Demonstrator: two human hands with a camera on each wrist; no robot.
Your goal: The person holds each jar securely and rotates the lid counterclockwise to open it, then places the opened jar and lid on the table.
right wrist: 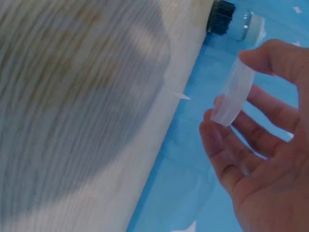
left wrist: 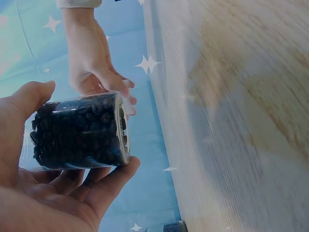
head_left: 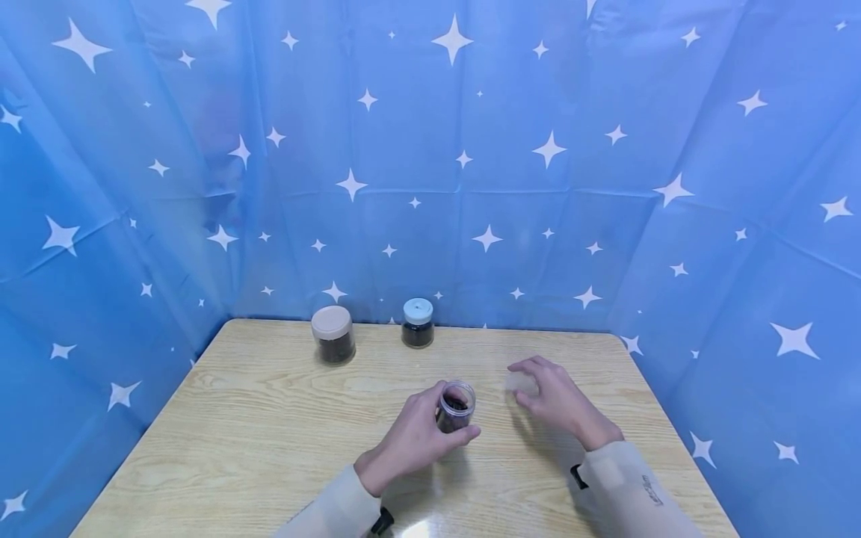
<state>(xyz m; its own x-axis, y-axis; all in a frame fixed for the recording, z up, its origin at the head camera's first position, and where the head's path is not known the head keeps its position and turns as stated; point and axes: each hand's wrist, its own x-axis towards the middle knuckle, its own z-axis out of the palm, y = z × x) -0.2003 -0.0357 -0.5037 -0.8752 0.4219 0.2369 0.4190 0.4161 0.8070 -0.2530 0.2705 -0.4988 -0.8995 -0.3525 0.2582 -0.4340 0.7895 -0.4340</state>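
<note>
L hand [head_left: 425, 427]: fingers curled round uncapped jar [head_left: 456, 409] of dark beans [left wrist: 77, 133]. R hand [head_left: 560, 397] pinches lid [right wrist: 234, 92] by edges, approx. 2 o'clock of jar. Risk: if L grip slackens/tilts, beans could spill; lid may slip, edge hold only.

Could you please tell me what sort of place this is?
Probably a makeshift indoor booth for tabletop work: a starry curtain hangs behind and on both sides of a table, and the left hand holds an open jar.
</note>
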